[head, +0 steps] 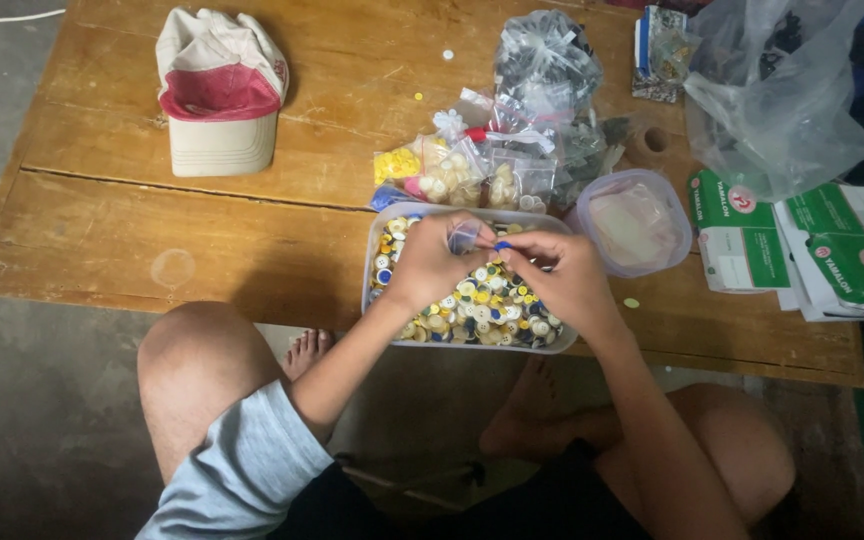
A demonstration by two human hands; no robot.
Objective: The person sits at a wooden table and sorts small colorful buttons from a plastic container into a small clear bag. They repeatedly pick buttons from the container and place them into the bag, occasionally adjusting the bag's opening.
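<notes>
- While both hands meet over the clear plastic tub point(376, 262) of mixed buttons point(482, 305), the low wooden table point(132, 230) around them holds plenty else.
- Behind the tub, touching its far rim, lies a heap of small clear bags point(512, 150), each holding sorted buttons in yellow, cream or darker shades.
- Just right of the tub stands a round plastic container point(634, 222) with a pale pinkish inside.
- Further right, green and white cartons point(802, 245) lie stacked at the table's edge, with a large crumpled clear bag point(777, 90) above them.
- A red and cream cap point(220, 90) rests well apart at the far left of the table.
- A few loose buttons lie scattered on the bare wood.
- The left hand point(432, 262) has its fingers curled and pinched on a small clear bag point(464, 236), held just above the tub.
- The right hand point(557, 275) pinches a blue button point(502, 245) between thumb and fingertip, right at the little bag's mouth; its other fingers are loosely bent.
- The hands hide the tub's middle, so the buttons under them cannot be seen.
- The buttons fill the tub in a shallow jumble of white, yellow, blue and dark discs.
</notes>
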